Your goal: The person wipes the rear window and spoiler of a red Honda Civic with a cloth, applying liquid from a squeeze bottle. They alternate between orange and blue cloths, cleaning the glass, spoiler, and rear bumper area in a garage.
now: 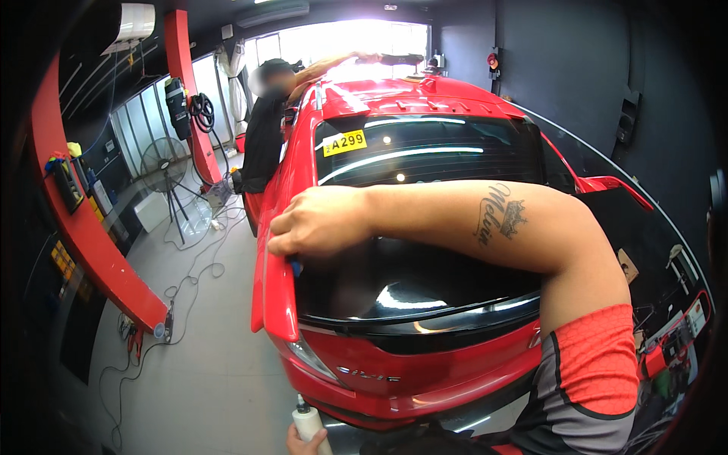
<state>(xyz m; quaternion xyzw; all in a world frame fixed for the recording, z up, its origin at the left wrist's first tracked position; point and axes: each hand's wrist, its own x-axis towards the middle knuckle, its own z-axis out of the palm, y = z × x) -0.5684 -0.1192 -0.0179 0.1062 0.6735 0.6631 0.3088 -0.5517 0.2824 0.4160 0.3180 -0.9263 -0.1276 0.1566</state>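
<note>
A red car (440, 388) fills the middle, seen from behind, with a yellow label (346, 142) bearing dark characters on its rear window and chrome lettering (368, 374) on its tail. The person's left hand (294, 443), cut off by the lower edge, grips a white bottle (306, 422) with a dark, pointed nozzle, upright near the rear bumper. The right hand (320, 221), below a forearm with tattooed writing, is curled at the left end of the red spoiler (278, 303), apparently around a blue object (296, 267) directly beneath it, mostly hidden.
</note>
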